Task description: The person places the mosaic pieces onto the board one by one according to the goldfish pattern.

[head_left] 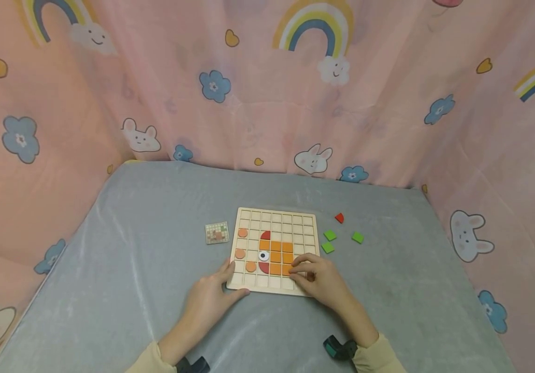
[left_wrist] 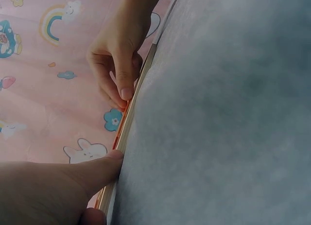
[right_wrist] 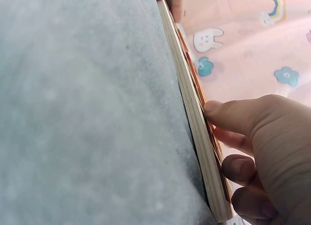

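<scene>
A wooden grid board [head_left: 253, 282] lies on the cloth-covered table, its near edge towards me. Orange square tiles [head_left: 275, 257] fill a block of its cells, with red quarter-round pieces [head_left: 265, 235] and a round eye piece [head_left: 264, 256] at their left. Three peach discs [head_left: 243, 233] sit further left in the grid. My left hand [head_left: 211, 295] holds the board's near left corner, thumb along the front edge. At the right end of the lowest orange row, my right hand [head_left: 321, 280] pinches an orange tile [left_wrist: 125, 105] between thumb and forefinger. That tile is mostly hidden by the fingers.
A small pattern card [head_left: 217, 233] lies left of the board. On the right are three green square tiles [head_left: 330, 235] and a red quarter-round piece [head_left: 339, 218]. A pink printed curtain [head_left: 258, 119] surrounds the grey tabletop [head_left: 123, 248].
</scene>
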A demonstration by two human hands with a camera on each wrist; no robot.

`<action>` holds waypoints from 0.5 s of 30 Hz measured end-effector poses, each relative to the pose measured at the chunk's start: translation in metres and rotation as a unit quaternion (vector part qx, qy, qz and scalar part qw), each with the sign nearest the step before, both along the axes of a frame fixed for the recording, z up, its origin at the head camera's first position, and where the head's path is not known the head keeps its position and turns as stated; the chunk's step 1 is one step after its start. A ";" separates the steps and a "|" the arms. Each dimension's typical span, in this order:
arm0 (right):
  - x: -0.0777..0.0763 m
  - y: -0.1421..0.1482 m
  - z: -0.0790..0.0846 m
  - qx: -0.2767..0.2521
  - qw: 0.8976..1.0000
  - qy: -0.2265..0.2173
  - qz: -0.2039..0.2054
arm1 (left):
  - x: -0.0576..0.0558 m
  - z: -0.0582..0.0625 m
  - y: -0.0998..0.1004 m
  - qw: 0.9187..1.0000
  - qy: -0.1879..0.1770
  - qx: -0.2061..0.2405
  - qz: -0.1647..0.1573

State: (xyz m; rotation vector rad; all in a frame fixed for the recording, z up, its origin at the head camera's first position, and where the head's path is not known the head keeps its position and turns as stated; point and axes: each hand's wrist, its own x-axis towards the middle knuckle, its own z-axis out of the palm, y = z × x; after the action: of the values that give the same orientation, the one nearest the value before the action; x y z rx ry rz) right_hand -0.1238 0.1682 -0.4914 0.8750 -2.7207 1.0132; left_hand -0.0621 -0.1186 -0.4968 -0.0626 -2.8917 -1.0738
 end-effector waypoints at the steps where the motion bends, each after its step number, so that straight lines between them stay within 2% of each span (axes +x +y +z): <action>1: 0.000 0.000 0.000 0.000 1.000 0.002 0.000 | 0.000 0.000 0.000 1.000 0.000 0.001 0.000; 6: 0.001 -0.001 -0.001 0.003 1.000 0.011 -0.001 | 0.000 0.000 0.000 1.000 -0.001 0.006 0.000; 15: 0.000 0.001 0.001 -0.013 1.000 -0.005 0.007 | 0.000 -0.001 0.000 1.000 0.005 0.003 -0.001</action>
State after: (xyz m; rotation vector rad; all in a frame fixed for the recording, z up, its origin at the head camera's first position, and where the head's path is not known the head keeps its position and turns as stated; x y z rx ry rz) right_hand -0.1239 0.1693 -0.4900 0.8874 -2.7064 1.0567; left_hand -0.0621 -0.1184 -0.4975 -0.0709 -2.8802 -1.0795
